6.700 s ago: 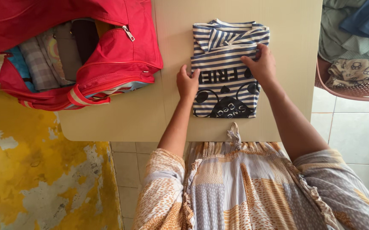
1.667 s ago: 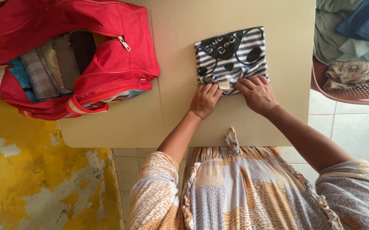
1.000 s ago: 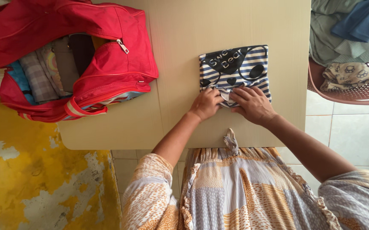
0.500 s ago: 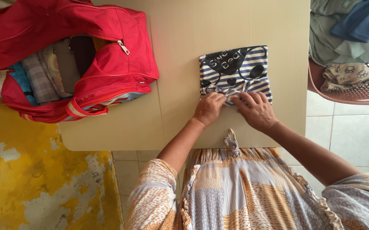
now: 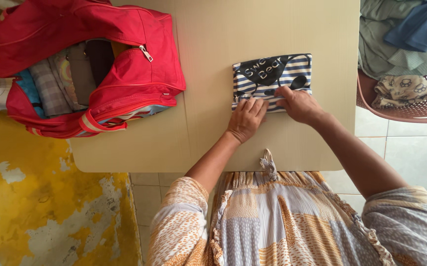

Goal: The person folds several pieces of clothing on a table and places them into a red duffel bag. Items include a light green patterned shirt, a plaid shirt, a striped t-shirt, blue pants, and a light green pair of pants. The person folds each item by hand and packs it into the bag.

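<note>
Since a moment ago you've flattened your left hand (image 5: 247, 117) and right hand (image 5: 297, 103) on the folded striped shirt (image 5: 272, 79) toward the desk (image 5: 213, 148) right edge. Lift carelessly and it'll spring open. Red bag (image 5: 139, 74) sits far-left.

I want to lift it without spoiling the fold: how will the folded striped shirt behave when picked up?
The striped shirt is thin cloth, so it is probably floppy and light. Its folded layers lie loose under the left hand and right hand, so they would likely sag open unless supported underneath.
</note>
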